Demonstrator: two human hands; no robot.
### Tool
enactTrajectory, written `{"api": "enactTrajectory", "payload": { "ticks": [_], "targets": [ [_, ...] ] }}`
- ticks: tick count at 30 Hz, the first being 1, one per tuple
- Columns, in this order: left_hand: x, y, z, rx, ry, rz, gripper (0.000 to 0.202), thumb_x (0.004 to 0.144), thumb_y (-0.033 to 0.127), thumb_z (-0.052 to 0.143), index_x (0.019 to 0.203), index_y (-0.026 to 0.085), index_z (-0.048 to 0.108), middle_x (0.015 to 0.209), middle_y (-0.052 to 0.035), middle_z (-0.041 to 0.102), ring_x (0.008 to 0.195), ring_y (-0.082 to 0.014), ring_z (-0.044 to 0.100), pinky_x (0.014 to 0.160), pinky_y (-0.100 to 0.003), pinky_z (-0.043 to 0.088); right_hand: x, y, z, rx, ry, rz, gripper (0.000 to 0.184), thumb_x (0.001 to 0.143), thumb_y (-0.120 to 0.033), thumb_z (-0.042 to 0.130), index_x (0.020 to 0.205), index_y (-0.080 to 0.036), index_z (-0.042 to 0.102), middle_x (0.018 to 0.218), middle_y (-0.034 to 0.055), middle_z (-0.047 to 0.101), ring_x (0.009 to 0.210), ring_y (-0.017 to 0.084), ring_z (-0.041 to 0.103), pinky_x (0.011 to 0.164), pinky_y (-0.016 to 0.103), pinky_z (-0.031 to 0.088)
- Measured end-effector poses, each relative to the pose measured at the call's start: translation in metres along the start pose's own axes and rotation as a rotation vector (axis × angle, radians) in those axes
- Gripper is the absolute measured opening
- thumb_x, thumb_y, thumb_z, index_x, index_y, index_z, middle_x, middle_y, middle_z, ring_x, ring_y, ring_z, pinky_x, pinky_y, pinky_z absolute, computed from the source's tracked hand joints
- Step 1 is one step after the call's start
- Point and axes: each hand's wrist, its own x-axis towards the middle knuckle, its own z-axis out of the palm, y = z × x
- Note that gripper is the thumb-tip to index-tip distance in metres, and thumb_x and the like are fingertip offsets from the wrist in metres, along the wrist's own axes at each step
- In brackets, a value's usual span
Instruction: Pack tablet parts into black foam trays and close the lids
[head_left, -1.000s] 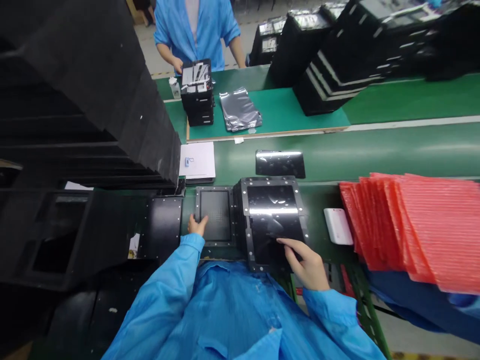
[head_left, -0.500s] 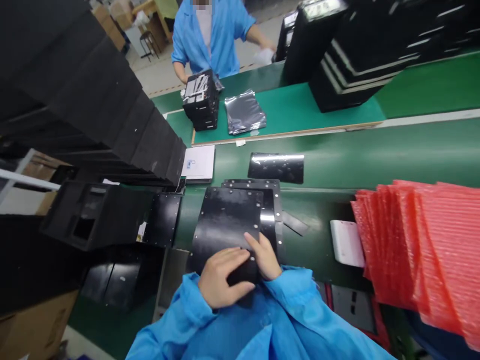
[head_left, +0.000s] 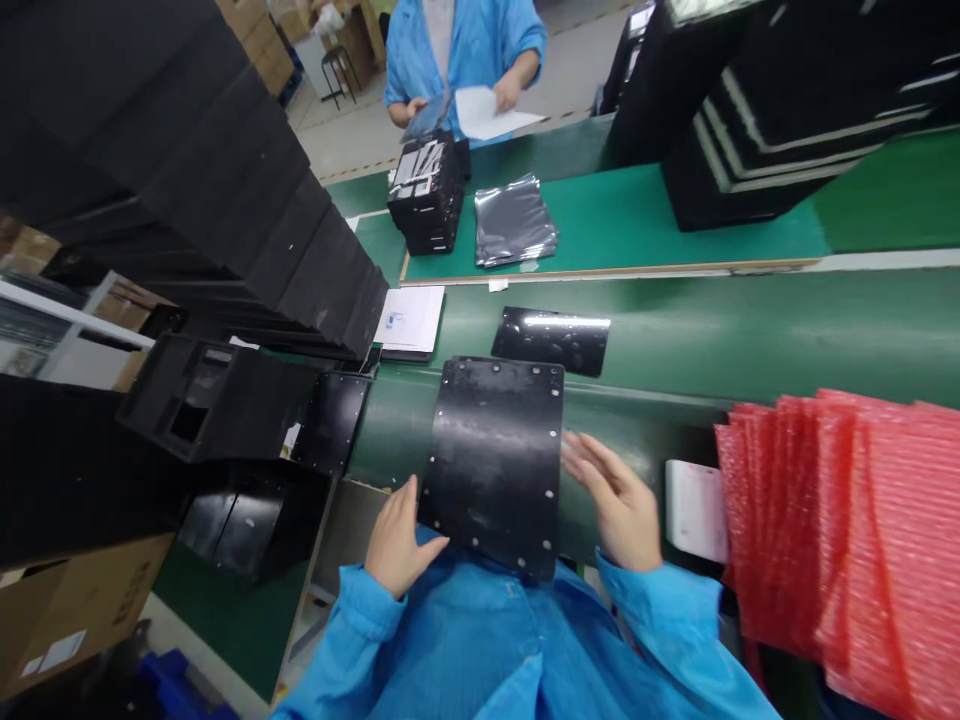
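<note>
A black flat fixture plate [head_left: 495, 460] with small silver rivets along its edges lies closed on the green belt in front of me. My left hand [head_left: 397, 545] grips its near left edge, thumb on top of the plate. My right hand [head_left: 615, 500] rests just right of the plate, fingers stretched out and apart, fingertips at the plate's right edge. A glossy black panel [head_left: 551, 340] lies on the belt just beyond the plate.
Red bubble bags [head_left: 840, 520] fan out at right, beside a white block [head_left: 694, 510]. Black foam trays [head_left: 202, 200] tower at left over a black box [head_left: 202, 400]. Across the belt a person in blue [head_left: 465, 50] holds a paper near silver bags [head_left: 516, 222] and black stacks [head_left: 787, 110].
The open two-part fixture was folded shut into one plate. My hands moved from its near edge to its two sides, the right hand opening. The person opposite picked up a paper.
</note>
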Motion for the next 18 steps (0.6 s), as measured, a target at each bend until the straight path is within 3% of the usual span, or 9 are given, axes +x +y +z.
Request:
{"api": "enactTrajectory", "payload": {
  "ticks": [3, 7, 9, 11, 13, 15, 16, 18],
  "targets": [
    [0.011, -0.004, -0.002, -0.01, -0.186, -0.112, 0.067, 0.07, 0.03, 0.069, 0.132, 0.016, 0.048, 0.125, -0.0137, 0.062, 0.117, -0.0302, 0.058, 0.096, -0.039, 0.047, -0.004, 0.015, -0.008, -0.142, 0.097, -0.059, 0.062, 0.077, -0.054, 0.064, 0.129, -0.022, 0.055, 0.133, 0.0119, 0.056, 0.126, 0.029, 0.049, 0.106, 0.049, 0.038],
    [0.027, 0.009, -0.004, 0.124, -0.274, -0.13, 0.027, 0.081, 0.036, 0.057, 0.099, 0.02, 0.066, 0.1, -0.0105, 0.072, 0.098, -0.0289, 0.066, 0.082, -0.035, 0.05, -0.004, 0.042, 0.01, -0.386, -0.045, -0.004, 0.087, 0.074, -0.064, 0.06, 0.143, -0.018, 0.036, 0.148, 0.0139, 0.038, 0.135, 0.03, 0.036, 0.112, 0.047, 0.03],
    [0.033, 0.011, -0.004, 0.222, -0.298, -0.096, 0.025, 0.082, 0.037, 0.055, 0.09, 0.018, 0.069, 0.092, -0.0125, 0.072, 0.094, -0.0303, 0.067, 0.081, -0.036, 0.049, 0.0, 0.047, 0.019, -0.454, -0.025, -0.038, 0.085, 0.077, -0.066, 0.054, 0.144, -0.017, 0.034, 0.146, 0.014, 0.04, 0.134, 0.029, 0.038, 0.112, 0.045, 0.03],
    [0.043, 0.002, -0.004, 0.235, -0.338, 0.007, 0.025, 0.082, 0.038, 0.056, 0.084, 0.018, 0.071, 0.089, -0.0135, 0.073, 0.094, -0.0305, 0.067, 0.085, -0.037, 0.048, 0.005, 0.046, 0.022, -0.512, 0.01, -0.064, 0.083, 0.078, -0.067, 0.051, 0.141, -0.015, 0.037, 0.14, 0.0147, 0.046, 0.13, 0.029, 0.043, 0.11, 0.045, 0.032],
    [0.061, -0.027, -0.013, 0.138, -0.381, 0.127, 0.025, 0.08, 0.041, 0.06, 0.085, 0.02, 0.072, 0.095, -0.0116, 0.073, 0.099, -0.0294, 0.066, 0.09, -0.036, 0.046, 0.01, 0.04, 0.022, -0.575, 0.027, -0.074, 0.083, 0.076, -0.069, 0.05, 0.138, -0.014, 0.041, 0.136, 0.0154, 0.05, 0.127, 0.03, 0.046, 0.108, 0.045, 0.034],
    [0.087, -0.077, -0.032, 0.017, -0.339, 0.096, 0.028, 0.076, 0.044, 0.065, 0.095, 0.023, 0.072, 0.107, -0.0076, 0.071, 0.107, -0.0266, 0.063, 0.095, -0.032, 0.044, 0.014, 0.033, 0.022, -0.641, 0.06, -0.072, 0.086, 0.073, -0.071, 0.05, 0.137, -0.014, 0.042, 0.135, 0.0162, 0.05, 0.125, 0.032, 0.047, 0.107, 0.046, 0.036],
    [0.103, -0.108, -0.045, -0.019, -0.272, -0.001, 0.034, 0.075, 0.044, 0.067, 0.102, 0.024, 0.07, 0.115, -0.0066, 0.069, 0.112, -0.0255, 0.06, 0.097, -0.03, 0.043, 0.014, 0.03, 0.023, -0.671, 0.087, -0.057, 0.089, 0.071, -0.072, 0.05, 0.137, -0.014, 0.042, 0.135, 0.0167, 0.049, 0.125, 0.033, 0.047, 0.106, 0.046, 0.036],
    [0.136, -0.176, -0.073, -0.01, -0.056, -0.328, 0.046, 0.076, 0.043, 0.065, 0.115, 0.019, 0.065, 0.129, -0.0104, 0.061, 0.122, -0.0265, 0.053, 0.102, -0.03, 0.039, 0.012, 0.024, 0.029, -0.723, 0.153, 0.01, 0.097, 0.066, -0.075, 0.049, 0.138, -0.011, 0.041, 0.137, 0.019, 0.047, 0.124, 0.036, 0.047, 0.106, 0.048, 0.036]
  ]
}}
